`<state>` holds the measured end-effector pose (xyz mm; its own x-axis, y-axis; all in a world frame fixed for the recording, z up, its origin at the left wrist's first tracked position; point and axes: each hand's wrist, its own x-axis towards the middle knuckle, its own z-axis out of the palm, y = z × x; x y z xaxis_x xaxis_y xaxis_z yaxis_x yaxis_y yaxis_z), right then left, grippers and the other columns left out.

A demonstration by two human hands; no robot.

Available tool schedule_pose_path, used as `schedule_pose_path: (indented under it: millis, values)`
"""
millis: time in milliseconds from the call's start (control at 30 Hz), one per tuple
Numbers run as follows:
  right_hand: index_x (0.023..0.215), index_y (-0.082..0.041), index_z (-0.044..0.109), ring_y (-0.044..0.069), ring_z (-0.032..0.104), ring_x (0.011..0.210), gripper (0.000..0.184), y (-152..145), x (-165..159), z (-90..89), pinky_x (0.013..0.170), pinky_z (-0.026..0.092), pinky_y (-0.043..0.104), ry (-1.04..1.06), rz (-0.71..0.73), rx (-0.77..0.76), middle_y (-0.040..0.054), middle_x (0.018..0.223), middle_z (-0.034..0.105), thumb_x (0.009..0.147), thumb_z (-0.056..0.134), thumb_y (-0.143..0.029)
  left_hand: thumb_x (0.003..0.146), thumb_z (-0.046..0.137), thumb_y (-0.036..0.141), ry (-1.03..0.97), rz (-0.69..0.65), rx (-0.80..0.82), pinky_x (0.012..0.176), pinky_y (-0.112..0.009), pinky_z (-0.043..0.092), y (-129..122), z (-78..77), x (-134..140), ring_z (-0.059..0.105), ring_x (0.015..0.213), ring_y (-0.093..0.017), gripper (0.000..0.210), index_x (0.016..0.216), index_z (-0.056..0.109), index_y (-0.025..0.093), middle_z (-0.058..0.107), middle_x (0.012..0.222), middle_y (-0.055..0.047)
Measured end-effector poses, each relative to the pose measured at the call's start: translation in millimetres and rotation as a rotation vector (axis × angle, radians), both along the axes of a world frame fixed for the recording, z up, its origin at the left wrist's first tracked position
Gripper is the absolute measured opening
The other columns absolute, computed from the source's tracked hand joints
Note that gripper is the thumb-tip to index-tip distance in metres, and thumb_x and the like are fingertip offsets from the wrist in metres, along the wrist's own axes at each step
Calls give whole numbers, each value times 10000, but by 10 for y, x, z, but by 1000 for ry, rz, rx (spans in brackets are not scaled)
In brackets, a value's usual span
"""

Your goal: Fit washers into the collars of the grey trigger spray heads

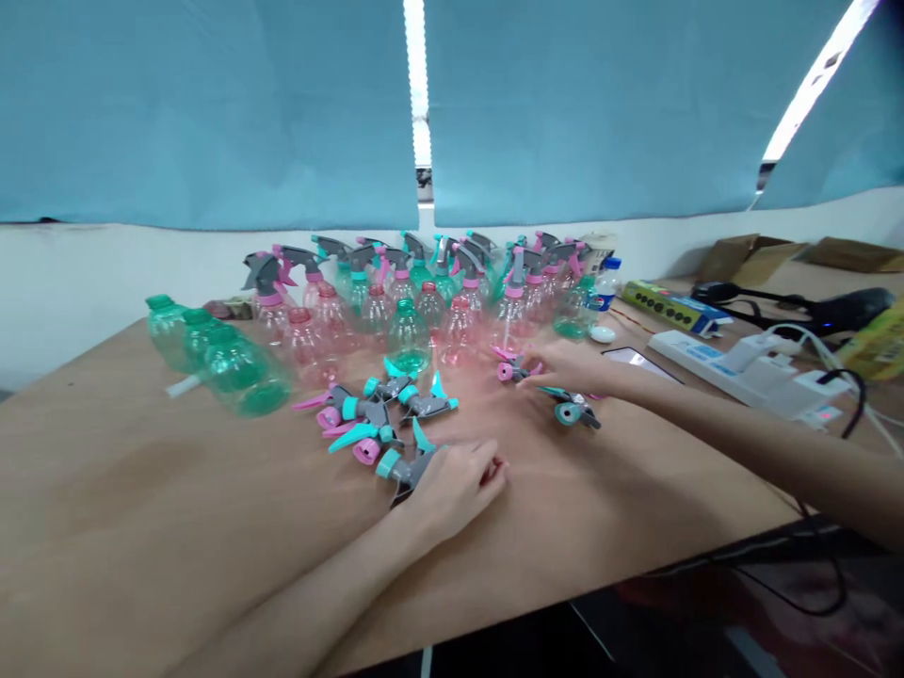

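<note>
On the near middle of the wooden worktop [141,490], the left hand [452,485] closes on a grey-and-teal plastic spray head [399,466]; the right hand [572,367] rests, fingers curled, over a pink-collared one [509,369] — its hold unclear. A careless sweep could topple the upright clear bottles [410,334] just beyond.

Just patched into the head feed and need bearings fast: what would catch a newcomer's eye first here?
A dense cluster of pink and green spray bottles at the far middle of the wooden table, with capless green bottles lying at its left. Nearer, loose trigger heads lie scattered; the left hand rests by them, and the right hand reaches a pink-collared one.
</note>
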<state>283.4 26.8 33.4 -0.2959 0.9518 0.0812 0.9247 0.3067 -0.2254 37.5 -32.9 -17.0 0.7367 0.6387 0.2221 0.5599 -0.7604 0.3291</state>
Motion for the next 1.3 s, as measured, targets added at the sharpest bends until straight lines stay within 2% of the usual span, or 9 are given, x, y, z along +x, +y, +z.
schedule_pose_path:
  millis: [167, 367, 533, 733, 867, 1000, 1100, 1167, 1300]
  values:
    - [868, -213, 692, 212, 658, 690, 153, -180, 559, -37, 559, 423, 278, -25, -41, -38, 40, 781, 723, 783, 627, -322, 877, 466, 198, 30, 0, 24, 532, -230, 372, 49, -5, 2, 572, 593, -148, 128, 781, 551, 186, 598, 654, 16]
    - [871, -226, 699, 208, 637, 683, 126, -398, 790, -14, 556, 407, 281, -10, -11, -26, 32, 761, 703, 791, 605, -254, 889, 431, 232, 59, 86, 105, 561, -251, 374, 267, 25, -72, 558, 606, -167, 200, 708, 508, 194, 574, 653, 4]
    - [961, -237, 677, 211, 626, 768, 240, -553, 700, -51, 632, 451, 295, 22, 103, -4, 39, 867, 676, 772, 672, -384, 905, 415, 274, 70, 149, 125, 527, -234, 361, 396, 68, -118, 551, 569, -153, 202, 767, 544, 204, 568, 629, 23]
    - [1058, -228, 657, 283, 585, 967, 351, -551, 552, -290, 804, 468, 402, 41, 133, 81, 102, 1023, 625, 799, 640, -464, 899, 410, 287, 55, 111, 121, 518, -234, 361, 310, 88, -40, 525, 546, -143, 221, 751, 551, 200, 562, 622, 21]
    - [1004, -233, 679, 284, 594, 912, 377, -473, 567, -439, 755, 484, 396, 58, 150, 104, 92, 971, 622, 731, 701, -492, 890, 438, 267, 20, 39, 95, 531, -235, 369, 225, 63, 113, 531, 561, -140, 236, 680, 516, 194, 566, 625, 18]
    - [966, -224, 674, 254, 590, 865, 366, -451, 524, -435, 730, 482, 369, 98, 164, 136, 77, 939, 602, 742, 683, -514, 875, 492, 245, -57, 26, 65, 519, -233, 376, 237, 14, 325, 525, 541, -135, 178, 709, 531, 193, 549, 600, 32]
    - [993, -210, 643, 234, 577, 895, 329, -449, 380, -389, 768, 474, 365, 186, 150, 211, 76, 967, 581, 810, 626, -483, 890, 484, 236, -170, 74, 59, 562, -247, 429, 298, -13, 454, 557, 597, -141, 76, 899, 546, 192, 583, 701, 20]
    - [970, -199, 627, 227, 570, 902, 281, -430, 245, -389, 780, 475, 372, 321, 138, 299, 73, 964, 574, 818, 636, -435, 908, 472, 253, -263, 118, 64, 610, -268, 471, 335, -22, 498, 577, 651, -143, 154, 1047, 494, 191, 594, 815, -3]
    - [960, -201, 616, 216, 568, 913, 235, -341, -12, -481, 790, 489, 369, 510, 183, 348, 68, 972, 567, 808, 662, -374, 891, 508, 257, -378, 119, 74, 696, -298, 525, 356, -22, 495, 595, 765, -143, 209, 1088, 457, 209, 537, 1022, -46]
